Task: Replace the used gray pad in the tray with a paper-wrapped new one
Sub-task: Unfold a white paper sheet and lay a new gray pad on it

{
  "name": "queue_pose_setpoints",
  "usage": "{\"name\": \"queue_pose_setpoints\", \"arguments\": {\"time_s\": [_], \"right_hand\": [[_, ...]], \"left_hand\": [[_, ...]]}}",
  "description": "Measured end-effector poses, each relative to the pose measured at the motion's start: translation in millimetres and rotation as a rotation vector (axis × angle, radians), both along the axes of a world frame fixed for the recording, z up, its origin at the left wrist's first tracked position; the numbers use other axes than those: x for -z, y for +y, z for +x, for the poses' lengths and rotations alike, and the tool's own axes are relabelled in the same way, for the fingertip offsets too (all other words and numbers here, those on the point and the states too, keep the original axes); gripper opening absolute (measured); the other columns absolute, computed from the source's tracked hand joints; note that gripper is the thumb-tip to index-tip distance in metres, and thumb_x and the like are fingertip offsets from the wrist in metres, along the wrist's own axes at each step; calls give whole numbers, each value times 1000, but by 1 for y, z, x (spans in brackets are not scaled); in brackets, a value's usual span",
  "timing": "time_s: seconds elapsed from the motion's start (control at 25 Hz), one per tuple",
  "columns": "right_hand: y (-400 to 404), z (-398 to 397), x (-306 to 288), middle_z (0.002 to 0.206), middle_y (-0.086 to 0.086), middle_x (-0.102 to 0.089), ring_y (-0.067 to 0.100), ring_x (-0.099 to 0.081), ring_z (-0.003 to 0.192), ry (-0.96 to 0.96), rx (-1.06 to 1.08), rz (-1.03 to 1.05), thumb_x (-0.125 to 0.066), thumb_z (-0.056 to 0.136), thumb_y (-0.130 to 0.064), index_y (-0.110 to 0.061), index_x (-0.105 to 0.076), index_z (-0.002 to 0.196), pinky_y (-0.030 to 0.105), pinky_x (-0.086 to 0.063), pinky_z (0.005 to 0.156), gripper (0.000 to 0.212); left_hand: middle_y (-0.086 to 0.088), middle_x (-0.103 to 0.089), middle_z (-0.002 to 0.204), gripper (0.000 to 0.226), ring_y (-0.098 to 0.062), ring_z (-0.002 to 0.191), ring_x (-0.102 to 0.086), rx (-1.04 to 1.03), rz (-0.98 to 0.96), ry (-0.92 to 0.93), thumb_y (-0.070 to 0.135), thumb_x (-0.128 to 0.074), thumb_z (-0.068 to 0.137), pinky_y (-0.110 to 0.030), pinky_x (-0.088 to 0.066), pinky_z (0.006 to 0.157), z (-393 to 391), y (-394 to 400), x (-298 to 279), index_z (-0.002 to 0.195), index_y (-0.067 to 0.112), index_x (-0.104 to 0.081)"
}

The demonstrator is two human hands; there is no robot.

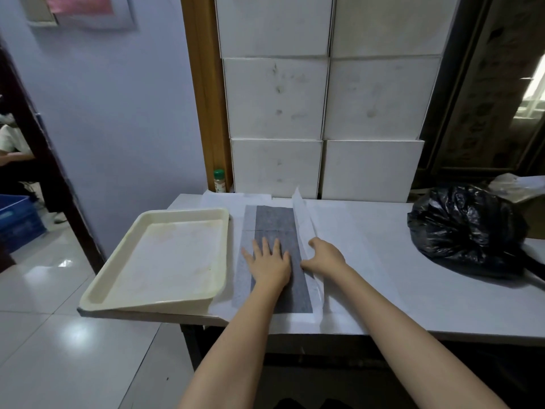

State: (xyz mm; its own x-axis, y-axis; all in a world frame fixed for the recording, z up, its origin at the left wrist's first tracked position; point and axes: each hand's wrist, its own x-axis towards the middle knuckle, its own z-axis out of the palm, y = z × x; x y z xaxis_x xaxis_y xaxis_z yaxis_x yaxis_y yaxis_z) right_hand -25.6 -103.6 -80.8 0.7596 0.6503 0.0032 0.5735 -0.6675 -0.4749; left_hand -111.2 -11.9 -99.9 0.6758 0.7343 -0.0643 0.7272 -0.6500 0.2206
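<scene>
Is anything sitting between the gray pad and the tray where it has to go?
Nothing visible. The tray lies directly left of the gray pad, holding nothing. The left hand presses the pad; the right hand holds the paper.

left hand [269,262]: flat, fingers spread, palm down | right hand [323,256]: fingers curled, pinching

Tray left, pad centre, bag right on the table.

The tray [153,261] sits at the table's [413,290] left near corner, overhanging it. Just right of it the pad [277,222] lies on a paper sheet [339,219]. The bag [466,231] rests well apart at the right. Stacked boxes [324,98] stand behind, a bottle [219,181] at their left.
</scene>
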Motion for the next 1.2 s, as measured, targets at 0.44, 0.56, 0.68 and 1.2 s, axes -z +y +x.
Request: {"name": "queue_pose_setpoints", "arguments": {"time_s": [0.44,0.56,0.68,1.2], "right_hand": [[-2,15,-18,124,13,-54,23,-52,101,235,71,336,-59,80,-6,-5,-51,122,26,-41,81,43],[-31,40,-32,111,7,-51,20,-50,95,245,114,375,-58,79,-4,-4,-52,119,25,-39,79,40],[-67,65,-42,105,7,-50,22,-50,93,204,166,347,-59,79,-3,-5,-52,115,25,-39,76,37],[-183,131,-17,107,22,-60,24,-49,83,132,443,210,-59,75,4,-4,-50,90,29,-37,70,19]], "left_hand": [[0,0,161,59,-24,149,8,40,-7,-76,50,-15,97,-52,3,117,-22,32,10,152,30,-8],[0,0,161,59,-25,149,7,41,-4,-79,50,-16,97,-52,2,117,-20,32,12,152,30,-8],[0,0,161,59,-25,149,7,45,2,-84,50,-16,97,-53,1,117,-19,33,13,152,30,-9],[0,-2,161,57,-24,149,5,33,15,-77,48,-18,98,-52,2,117,-20,30,10,151,31,-11]]}}
